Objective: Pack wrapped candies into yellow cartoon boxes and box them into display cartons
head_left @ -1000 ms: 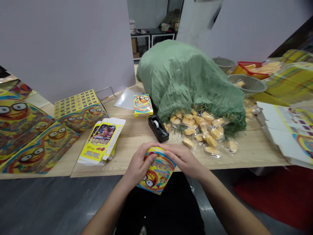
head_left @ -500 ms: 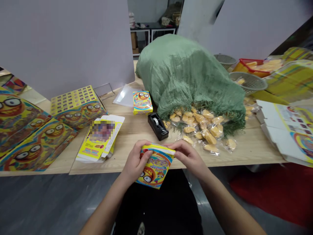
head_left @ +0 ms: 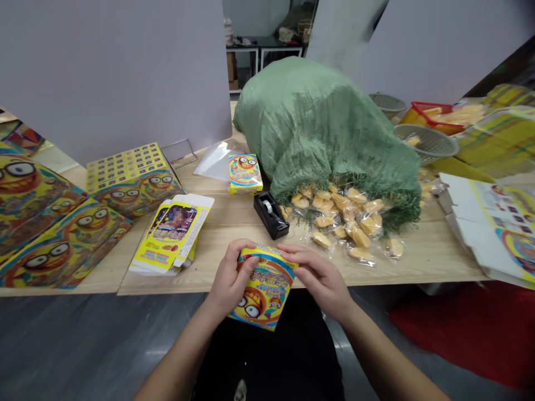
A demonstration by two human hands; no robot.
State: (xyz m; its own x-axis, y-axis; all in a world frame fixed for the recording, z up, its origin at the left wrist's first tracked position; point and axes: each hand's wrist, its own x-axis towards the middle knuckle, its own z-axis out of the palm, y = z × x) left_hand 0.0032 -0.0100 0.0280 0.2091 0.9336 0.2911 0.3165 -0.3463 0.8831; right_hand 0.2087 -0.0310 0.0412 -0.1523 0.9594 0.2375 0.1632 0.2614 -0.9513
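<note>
A small yellow printed carton (head_left: pixel 264 295) with a cartoon face in glasses is held over my lap, at the table's front edge. My left hand (head_left: pixel 234 278) grips its left side, thumb on the printed front. Along the top right edge, my right hand (head_left: pixel 315 275) has its fingers pressed on the carton's end, where the flap lies. Just beyond the carton stands a black tape dispenser (head_left: pixel 271 216). Behind that sits another closed carton (head_left: pixel 245 172) of the same print. Flattened cartons (head_left: pixel 169 236) are stacked to the left.
A large green woven sack (head_left: pixel 321 122) spills wrapped yellow pieces (head_left: pixel 355 223) onto the wooden table (head_left: pixel 225 250). Printed display boxes (head_left: pixel 134 184) stand left. At right are a grey basket (head_left: pixel 426 143), a red basket (head_left: pixel 434 114) and a white-backed box (head_left: pixel 472 228).
The white edge of the flap at the carton's top has gone down, and the end now looks closed. My right hand has moved slightly left and over the top edge.
</note>
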